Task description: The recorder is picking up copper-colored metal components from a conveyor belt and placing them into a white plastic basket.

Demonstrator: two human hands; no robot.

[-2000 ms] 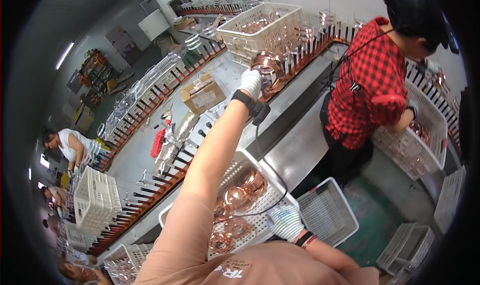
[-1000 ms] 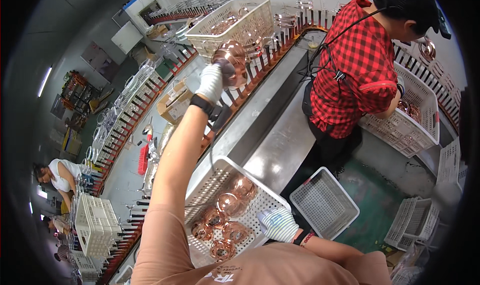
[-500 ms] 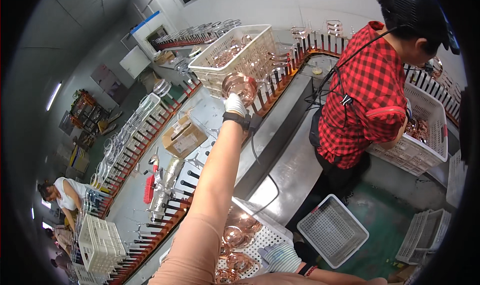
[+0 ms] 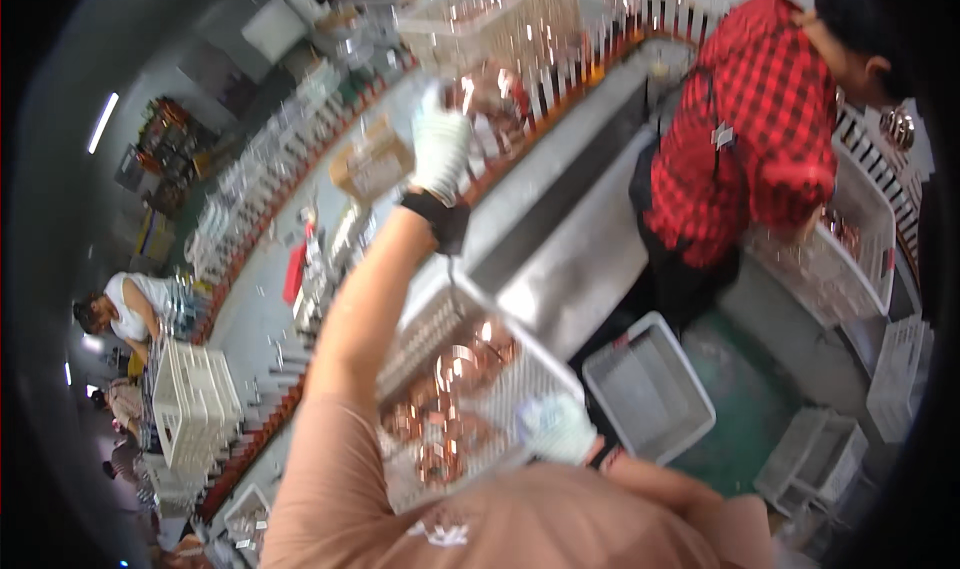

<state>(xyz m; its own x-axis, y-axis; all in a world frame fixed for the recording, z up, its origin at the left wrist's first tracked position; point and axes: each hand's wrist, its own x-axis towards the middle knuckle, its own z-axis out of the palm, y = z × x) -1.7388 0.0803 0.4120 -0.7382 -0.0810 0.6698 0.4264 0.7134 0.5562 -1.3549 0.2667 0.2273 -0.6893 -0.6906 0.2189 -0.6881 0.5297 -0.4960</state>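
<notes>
My left hand (image 4: 440,147), in a white glove, is raised beside shiny copper-coloured wire pieces (image 4: 494,97) near the rack of dark pegs (image 4: 563,81). Its fingers are smeared by motion; whether they touch the pieces cannot be made out. Closer to me stands a white perforated crate (image 4: 540,354) with several round copper-coloured wire pieces (image 4: 455,369) in it. Over its right side lies my right hand (image 4: 558,429), gloved too, fingers stretched toward the crate's inside, with nothing seen in them.
A large white crate (image 4: 480,29) stands on the far bench. To the right, a co-worker in a red checked shirt (image 4: 740,119) bends over another crate (image 4: 850,234). A grey-white crate (image 4: 655,389) is on the floor. A cardboard box (image 4: 372,161) sits on the bench.
My left hand, which held a round copper-coloured wire piece, has drawn back left of the pieces at the pegs. The view has shifted, showing more of the near crate.
</notes>
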